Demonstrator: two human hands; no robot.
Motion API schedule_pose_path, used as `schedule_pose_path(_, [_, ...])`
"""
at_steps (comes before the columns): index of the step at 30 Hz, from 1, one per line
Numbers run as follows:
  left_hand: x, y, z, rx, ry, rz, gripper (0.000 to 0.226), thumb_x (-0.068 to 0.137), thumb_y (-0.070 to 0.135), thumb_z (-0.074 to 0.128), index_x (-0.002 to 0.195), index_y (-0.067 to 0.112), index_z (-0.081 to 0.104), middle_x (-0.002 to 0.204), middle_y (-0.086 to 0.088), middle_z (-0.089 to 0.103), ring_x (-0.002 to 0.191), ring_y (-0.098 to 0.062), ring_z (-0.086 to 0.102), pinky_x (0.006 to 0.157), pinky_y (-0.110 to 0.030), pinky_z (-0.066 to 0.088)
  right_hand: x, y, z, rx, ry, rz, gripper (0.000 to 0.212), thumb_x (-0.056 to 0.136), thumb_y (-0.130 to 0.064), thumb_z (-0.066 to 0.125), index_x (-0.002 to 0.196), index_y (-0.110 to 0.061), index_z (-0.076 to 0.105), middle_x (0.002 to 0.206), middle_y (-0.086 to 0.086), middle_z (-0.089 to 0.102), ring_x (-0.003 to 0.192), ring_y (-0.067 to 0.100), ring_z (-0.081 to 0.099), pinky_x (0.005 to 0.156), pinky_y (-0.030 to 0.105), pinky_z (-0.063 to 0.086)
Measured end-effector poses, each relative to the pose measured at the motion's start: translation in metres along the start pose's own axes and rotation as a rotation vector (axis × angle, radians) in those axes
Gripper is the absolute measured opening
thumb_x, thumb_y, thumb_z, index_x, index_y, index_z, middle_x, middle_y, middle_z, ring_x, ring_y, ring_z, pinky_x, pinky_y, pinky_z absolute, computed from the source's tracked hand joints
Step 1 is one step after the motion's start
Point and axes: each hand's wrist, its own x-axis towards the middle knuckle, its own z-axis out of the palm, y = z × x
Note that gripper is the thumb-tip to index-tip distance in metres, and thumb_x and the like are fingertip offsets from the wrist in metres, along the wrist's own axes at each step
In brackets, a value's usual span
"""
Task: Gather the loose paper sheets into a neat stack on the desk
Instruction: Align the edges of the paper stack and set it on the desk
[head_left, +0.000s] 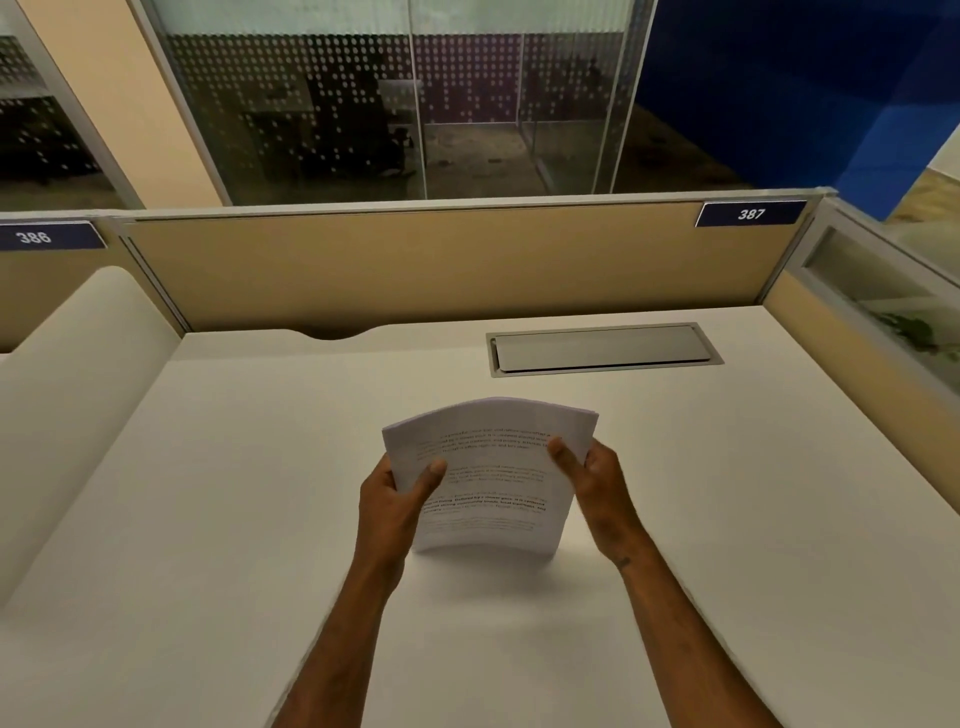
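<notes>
A stack of white printed paper sheets (491, 478) stands nearly upright in the middle of the white desk (727, 493), its lower edge down at the desk surface and its top bowed away from me. My left hand (400, 499) grips the stack's left edge, thumb on the front page. My right hand (592, 478) grips the right edge the same way. The sheets' edges look roughly lined up, with several layers showing at the top right corner.
A grey metal cable flap (602, 349) is set into the desk behind the paper. A tan partition (415, 265) with the label 387 (750, 213) bounds the far side, and a glass-topped divider (883, 312) the right. A white rounded panel (78, 389) stands at the left.
</notes>
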Motion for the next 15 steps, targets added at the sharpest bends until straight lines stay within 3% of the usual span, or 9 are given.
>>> schedule_pose_path(2, [0.001,0.016,0.0,-0.046,0.023,0.056,0.047,0.076,0.057,0.069,0.099,0.016,0.068,0.083,0.008,0.076,0.079,-0.006,0.072,0.062,-0.017,0.055,0.003,-0.013,0.0,0.01,0.045,-0.057,0.072,0.068,-0.084,0.047,0.099,-0.022,0.069,0.085,0.003,0.071,0.075,0.014,0.069,0.062,0.023,0.056])
schedule_pose_path(5, [0.004,0.038,0.007,-0.027,0.075,0.144,0.071,0.083,0.068,0.043,0.096,0.001,0.064,0.077,-0.005,0.066,0.065,0.0,0.062,0.056,-0.012,0.048,0.01,-0.026,0.006,0.005,0.114,-0.087,0.069,0.085,-0.07,0.033,0.094,-0.012,0.069,0.08,0.013,0.068,0.067,0.014,0.064,0.059,0.023,0.051])
schedule_pose_path(10, [0.006,0.052,0.02,-0.002,0.178,0.099,0.049,0.101,0.04,0.041,0.093,-0.001,0.065,0.076,-0.005,0.065,0.067,-0.014,0.058,0.06,-0.026,0.042,0.012,-0.025,0.012,0.025,0.182,-0.061,0.054,0.089,-0.054,0.035,0.079,-0.011,0.064,0.07,0.007,0.063,0.062,0.013,0.058,0.057,0.029,0.044])
schedule_pose_path(15, [0.004,0.056,0.019,0.02,0.149,0.104,0.048,0.091,0.043,0.038,0.092,0.002,0.063,0.078,-0.003,0.065,0.07,-0.016,0.058,0.06,-0.025,0.042,0.013,-0.021,0.009,0.027,0.142,-0.08,0.056,0.09,-0.054,0.034,0.09,-0.009,0.068,0.075,0.007,0.067,0.064,0.012,0.062,0.054,0.022,0.049])
